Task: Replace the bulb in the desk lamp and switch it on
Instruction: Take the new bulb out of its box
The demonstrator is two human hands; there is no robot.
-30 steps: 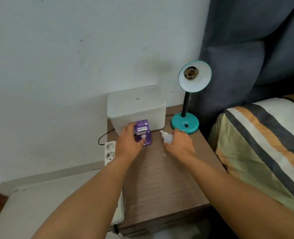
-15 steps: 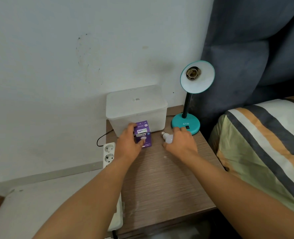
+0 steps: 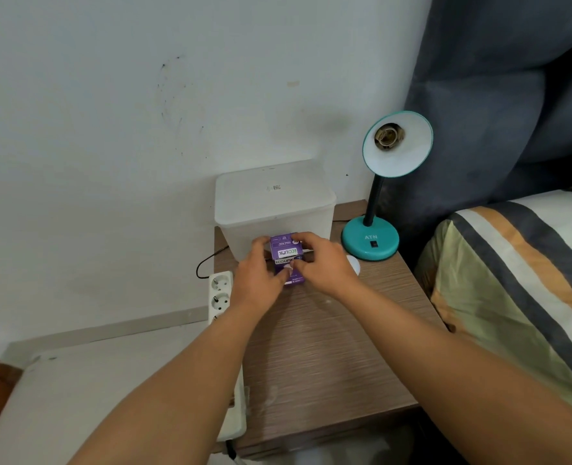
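Observation:
A small purple bulb box (image 3: pixel 287 255) stands on the wooden bedside table (image 3: pixel 328 347), in front of a white plastic tub. My left hand (image 3: pixel 257 280) grips its left side and my right hand (image 3: pixel 324 266) grips its right side and top. A white bulb (image 3: pixel 353 264) lies on the table just right of my right hand, mostly hidden by it. The teal desk lamp (image 3: pixel 370 243) stands at the table's back right; its shade (image 3: pixel 400 146) faces me and the socket (image 3: pixel 388 137) inside holds no bulb. A black switch sits on the lamp base.
A lidded white plastic tub (image 3: pixel 274 203) stands against the wall behind the box. A white power strip (image 3: pixel 220 297) with a black cable hangs off the table's left edge. A bed with a striped cover (image 3: pixel 519 280) lies to the right, a dark headboard behind the lamp.
My right hand has left the white bulb on the table and moved left onto the purple box. My left hand has stayed on the box.

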